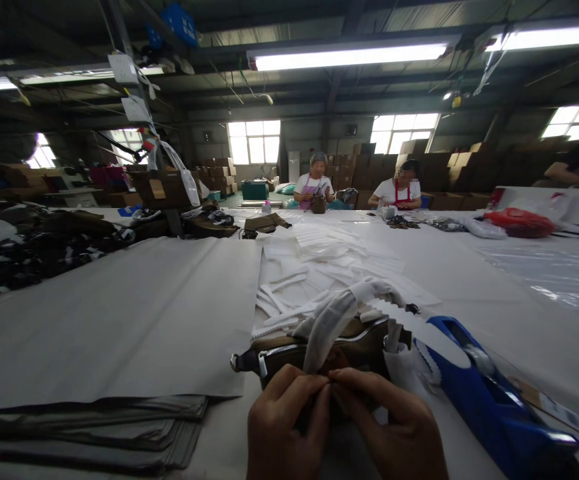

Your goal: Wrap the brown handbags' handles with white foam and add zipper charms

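A dark olive-brown handbag (362,350) with a silver zip lies on the table right in front of me. White wrapping covers its handle (337,313), which arches up over the top. My left hand (289,420) and my right hand (394,427) meet at the near side of the bag, fingertips pinched together below the handle. Whatever is between the fingertips is too small and hidden to make out. A white strip with a zigzag edge (437,333) sticks out at the bag's right end, near more white wrapping.
Right of the bag stands a blue tape dispenser (494,400), with a tag (554,407) beside it. White strips and sheets (319,257) are heaped behind the bag. Dark folded layers (84,433) lie front left. Across the table two people (314,183) work; another person's arm shows far right.
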Demonstrator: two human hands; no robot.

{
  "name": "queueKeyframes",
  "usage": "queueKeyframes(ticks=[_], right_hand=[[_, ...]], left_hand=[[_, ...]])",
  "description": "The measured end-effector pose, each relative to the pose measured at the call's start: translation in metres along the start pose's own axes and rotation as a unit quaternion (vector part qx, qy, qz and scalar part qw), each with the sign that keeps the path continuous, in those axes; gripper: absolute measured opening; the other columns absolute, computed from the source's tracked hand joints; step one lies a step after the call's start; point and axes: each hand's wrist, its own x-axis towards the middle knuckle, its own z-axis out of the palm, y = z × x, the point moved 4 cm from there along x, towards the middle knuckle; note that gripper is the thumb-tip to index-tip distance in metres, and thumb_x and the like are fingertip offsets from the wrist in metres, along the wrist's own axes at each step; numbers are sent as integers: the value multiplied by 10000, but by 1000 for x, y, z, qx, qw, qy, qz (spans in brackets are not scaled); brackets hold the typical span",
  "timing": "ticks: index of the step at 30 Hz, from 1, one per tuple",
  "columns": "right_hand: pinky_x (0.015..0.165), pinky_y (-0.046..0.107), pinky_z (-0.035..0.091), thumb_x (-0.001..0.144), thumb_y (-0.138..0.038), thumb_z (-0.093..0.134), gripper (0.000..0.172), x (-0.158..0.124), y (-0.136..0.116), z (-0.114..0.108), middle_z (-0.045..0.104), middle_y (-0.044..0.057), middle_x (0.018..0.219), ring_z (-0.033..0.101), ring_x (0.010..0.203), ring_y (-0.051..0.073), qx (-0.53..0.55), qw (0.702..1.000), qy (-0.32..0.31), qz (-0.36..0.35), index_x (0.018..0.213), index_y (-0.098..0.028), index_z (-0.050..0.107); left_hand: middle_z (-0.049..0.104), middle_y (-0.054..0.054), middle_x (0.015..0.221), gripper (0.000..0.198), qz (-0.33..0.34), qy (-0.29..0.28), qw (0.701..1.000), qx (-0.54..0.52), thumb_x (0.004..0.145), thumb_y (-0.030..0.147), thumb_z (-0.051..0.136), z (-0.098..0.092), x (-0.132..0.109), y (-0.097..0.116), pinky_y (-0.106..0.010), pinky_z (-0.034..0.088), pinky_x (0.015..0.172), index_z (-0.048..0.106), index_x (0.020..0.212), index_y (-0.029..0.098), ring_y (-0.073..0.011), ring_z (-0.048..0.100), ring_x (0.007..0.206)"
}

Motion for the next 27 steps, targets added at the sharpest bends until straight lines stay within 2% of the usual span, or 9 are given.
queueKeyframes(ticks=[4,8,11,15,17,19,22,25,27], right_hand=[[768,155,620,850,-37,652,273,0,-14,4,795,-13,919,763,792,127,-38,994,16,-102,1018,-239,726],[796,195,629,855,12,587,327,-4,-16,7,797,13,939,765,826,137,-81,985,21,-149,1061,-209,712],[853,225,625,865,32,543,412,-10,-13,7,790,28,1044,763,923,155,-86,985,3,-151,1154,-216,699],[868,262,626,890,-45,612,428,-18,-2,-6,766,18,1131,747,993,184,-100,991,16,-82,1246,-275,671],[853,285,627,901,-133,656,366,-22,5,-18,762,30,1120,746,971,205,-150,986,61,-42,1235,-280,680],[855,329,624,906,-223,677,367,-26,11,-23,749,54,1134,735,984,236,-198,977,72,-18,1270,-267,659],[829,389,621,903,-287,683,538,-32,19,-16,741,69,1107,717,977,268,-229,973,26,-5,1420,-268,534],[774,360,621,932,-197,591,591,-41,24,-6,742,41,959,716,883,235,-197,980,-22,6,1496,-286,438],[748,316,625,923,-163,570,559,-49,24,-5,746,32,926,726,842,214,-159,985,-65,23,1465,-272,487]], left_hand=[[615,21,774,122,22,7,1000,-12,934,146,609,0,-2,-2,-164,496,653,686,929,240,-90,621,681],[621,30,772,141,54,4,999,1,933,135,605,1,1,-5,-153,514,647,685,956,249,-88,635,669],[648,19,783,124,62,-11,998,26,926,153,616,2,2,-7,-171,536,658,694,948,246,-109,659,692],[680,-10,924,147,26,-4,1000,16,943,221,622,-4,-5,-8,-206,552,759,708,1052,269,-136,678,826],[669,-33,1083,221,8,41,999,31,950,281,616,-14,-12,-8,-232,553,788,683,1161,274,-145,668,863],[637,-43,1170,259,-10,120,990,67,953,270,608,-28,-20,-11,-236,546,746,656,1207,263,-129,644,815],[619,-45,1215,307,-19,212,972,99,931,179,624,-44,-32,-21,-240,540,748,632,1229,257,-133,630,865],[571,-66,1351,426,-59,238,967,68,924,230,650,-45,-42,-40,-319,535,944,562,1338,274,-193,626,1078],[508,-84,1449,533,-103,243,964,36,915,299,670,-41,-48,-51,-399,487,1068,491,1417,284,-244,586,1217]])
